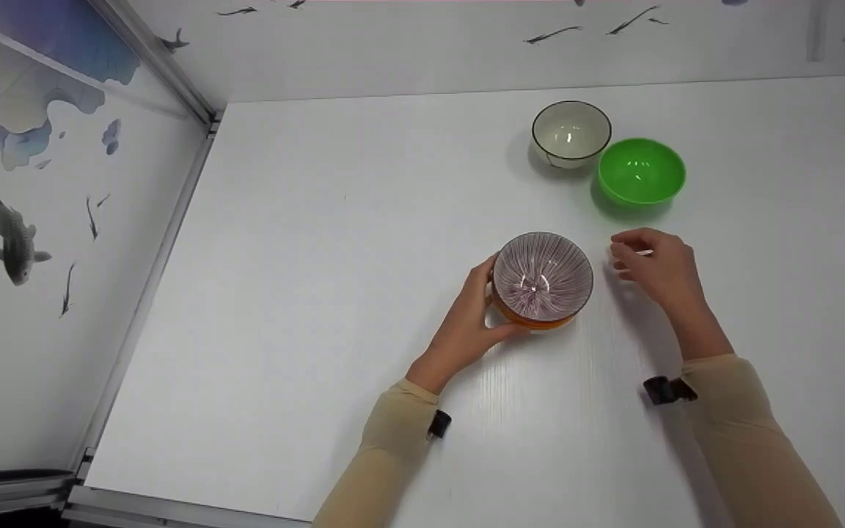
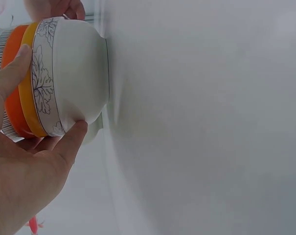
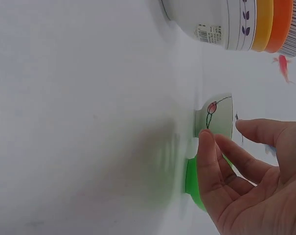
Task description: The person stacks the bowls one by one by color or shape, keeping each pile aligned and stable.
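My left hand (image 1: 463, 323) grips the side of a stack of nested bowls, thumb at the near side and fingers round the far side. On top of the stack is a bowl with purple-streaked lines inside (image 1: 543, 275). Under it, the left wrist view shows an orange bowl (image 2: 13, 88), a yellow bowl (image 2: 33, 93) and a white bowl with a leaf-patterned band (image 2: 81, 68) at the bottom. My right hand (image 1: 657, 264) hovers to the right of the stack, fingers loosely bent and holding nothing. In the right wrist view its thumb and fingertips stand apart.
Behind my right hand stands a bright green bowl (image 1: 641, 172). Close beside it, farther back and left, is a white bowl with a dark rim (image 1: 571, 132). The white table (image 1: 283, 308) is bordered by printed panels (image 1: 393, 51) at the back and left.
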`<state>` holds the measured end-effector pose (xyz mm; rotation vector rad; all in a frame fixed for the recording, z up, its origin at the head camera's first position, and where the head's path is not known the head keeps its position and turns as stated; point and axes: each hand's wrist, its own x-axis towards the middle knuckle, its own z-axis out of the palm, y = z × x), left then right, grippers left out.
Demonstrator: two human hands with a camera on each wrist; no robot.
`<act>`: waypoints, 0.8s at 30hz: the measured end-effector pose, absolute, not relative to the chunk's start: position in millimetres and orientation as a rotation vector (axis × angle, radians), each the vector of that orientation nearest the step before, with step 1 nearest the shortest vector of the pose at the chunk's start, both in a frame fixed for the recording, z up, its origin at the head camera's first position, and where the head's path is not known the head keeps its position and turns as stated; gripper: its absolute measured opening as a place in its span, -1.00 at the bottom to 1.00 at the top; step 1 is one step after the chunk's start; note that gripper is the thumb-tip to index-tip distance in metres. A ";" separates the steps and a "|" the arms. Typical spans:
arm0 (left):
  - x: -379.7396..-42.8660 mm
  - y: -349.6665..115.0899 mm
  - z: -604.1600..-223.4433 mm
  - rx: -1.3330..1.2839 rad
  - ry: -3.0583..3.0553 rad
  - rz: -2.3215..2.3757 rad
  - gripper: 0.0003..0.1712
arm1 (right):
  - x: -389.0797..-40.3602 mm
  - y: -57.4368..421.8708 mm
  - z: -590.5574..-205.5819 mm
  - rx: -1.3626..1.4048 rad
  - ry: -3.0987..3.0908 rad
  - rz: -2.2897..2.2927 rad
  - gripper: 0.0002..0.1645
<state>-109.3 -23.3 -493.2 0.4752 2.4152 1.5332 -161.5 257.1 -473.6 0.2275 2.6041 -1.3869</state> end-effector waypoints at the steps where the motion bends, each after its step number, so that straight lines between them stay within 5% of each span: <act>1: -109.2 -23.4 -493.2 0.475 2.416 1.532 0.17 | -161.8 257.7 -474.2 0.236 2.599 -1.387 -0.49; 24: -109.8 -22.4 -494.1 0.477 2.412 1.541 0.15 | -171.2 271.0 -476.2 0.395 2.413 -1.593 -0.28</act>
